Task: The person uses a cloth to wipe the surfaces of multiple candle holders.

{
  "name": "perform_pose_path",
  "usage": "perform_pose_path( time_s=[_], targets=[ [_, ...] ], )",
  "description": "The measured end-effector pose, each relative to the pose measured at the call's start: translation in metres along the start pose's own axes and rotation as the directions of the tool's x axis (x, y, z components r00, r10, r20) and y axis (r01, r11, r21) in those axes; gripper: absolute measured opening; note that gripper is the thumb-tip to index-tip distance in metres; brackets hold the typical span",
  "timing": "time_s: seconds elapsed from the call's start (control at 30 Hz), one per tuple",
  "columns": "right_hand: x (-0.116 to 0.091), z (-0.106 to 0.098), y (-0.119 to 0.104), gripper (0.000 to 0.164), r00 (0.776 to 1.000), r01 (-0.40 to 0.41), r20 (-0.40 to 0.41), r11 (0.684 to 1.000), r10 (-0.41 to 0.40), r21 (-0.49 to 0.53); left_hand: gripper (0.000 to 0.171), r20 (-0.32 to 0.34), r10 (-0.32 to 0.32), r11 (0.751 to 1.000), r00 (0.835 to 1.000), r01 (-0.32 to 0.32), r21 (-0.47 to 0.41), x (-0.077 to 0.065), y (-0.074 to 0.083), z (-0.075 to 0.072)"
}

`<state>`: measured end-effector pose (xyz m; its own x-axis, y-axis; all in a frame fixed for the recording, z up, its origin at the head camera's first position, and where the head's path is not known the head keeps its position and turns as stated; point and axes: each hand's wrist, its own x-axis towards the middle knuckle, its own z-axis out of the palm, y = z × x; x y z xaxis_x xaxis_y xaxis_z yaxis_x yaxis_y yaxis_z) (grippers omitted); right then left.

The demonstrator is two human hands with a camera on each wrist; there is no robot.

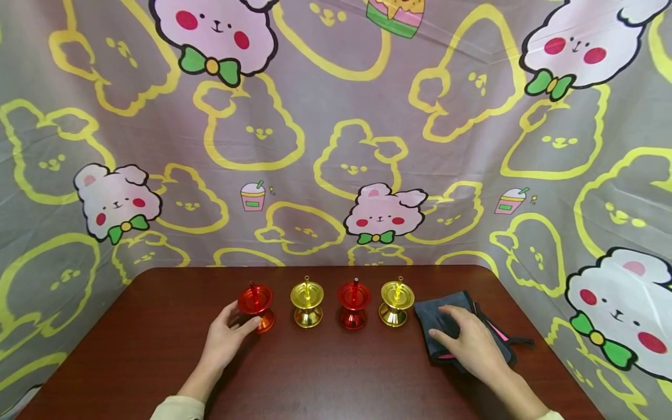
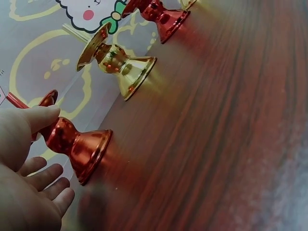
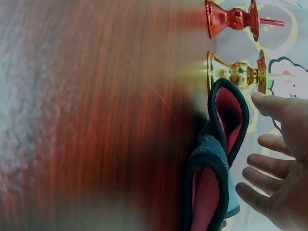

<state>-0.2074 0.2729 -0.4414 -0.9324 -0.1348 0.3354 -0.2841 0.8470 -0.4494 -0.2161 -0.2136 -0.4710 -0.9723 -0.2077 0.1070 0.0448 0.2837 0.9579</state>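
Note:
My left hand [image 1: 227, 338] is at the leftmost red candle holder [image 1: 265, 319], which stands upright on the table. In the left wrist view its thumb [image 2: 43, 118] overlaps the holder just under the dish, and the other fingers [image 2: 45, 178] stay loosely extended beside the base. Over a folded dark grey cloth [image 1: 438, 309] with pink inside, my right hand [image 1: 472, 341] hovers with thumb and fingers spread. The right wrist view shows the cloth's pink folds [image 3: 209, 197] below that hand, with nothing between the fingers.
Along the row stand a gold candle holder [image 1: 307, 316], a second red one [image 1: 353, 318] and another gold one [image 1: 394, 315], each with a thin central stem. A dark strap [image 1: 520, 340] lies right of the cloth. Behind the brown table [image 1: 336, 373] hangs a patterned curtain [image 1: 336, 105].

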Motion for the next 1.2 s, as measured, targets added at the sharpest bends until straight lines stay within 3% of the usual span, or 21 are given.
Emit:
perform_pose_path(
  time_s=[0.2, 0.4, 0.53, 0.63, 0.97, 1.2],
  targets=[
    [0.001, 0.001, 0.002, 0.057, 1.0, 0.007, 0.001, 0.999, -0.007, -0.051, 0.058, -0.029, 0.036, 0.999, 0.999, -0.037, -0.026, 0.003, -0.001, 0.008],
    [0.001, 0.005, 0.006, 0.071, 0.988, -0.056, 0.141, 0.992, 0.071, -0.11, 0.046, -0.048, 0.054, 0.999, 0.997, -0.054, 0.0, 0.004, 0.0, 0.015],
    [0.003, 0.008, 0.008, 0.075, 0.981, -0.062, 0.174, 0.988, 0.086, -0.139, 0.042, -0.059, 0.1, 0.995, 0.993, -0.101, -0.006, 0.004, -0.001, 0.018],
    [0.004, 0.011, 0.008, 0.073, 0.983, -0.046, 0.171, 0.986, 0.074, -0.161, 0.041, -0.076, 0.126, 0.992, 0.989, -0.127, -0.012, 0.005, -0.002, 0.02],
    [0.004, 0.018, 0.012, 0.044, 0.997, 0.004, 0.083, 0.979, 0.013, -0.202, 0.036, -0.124, 0.114, 0.991, 0.986, -0.105, 0.079, 0.009, -0.005, 0.023],
    [0.007, 0.019, 0.014, 0.033, 0.999, 0.03, 0.041, 0.978, -0.022, -0.207, 0.034, -0.132, 0.107, 0.991, 0.985, -0.095, 0.096, 0.011, -0.004, 0.024]
  ],
)
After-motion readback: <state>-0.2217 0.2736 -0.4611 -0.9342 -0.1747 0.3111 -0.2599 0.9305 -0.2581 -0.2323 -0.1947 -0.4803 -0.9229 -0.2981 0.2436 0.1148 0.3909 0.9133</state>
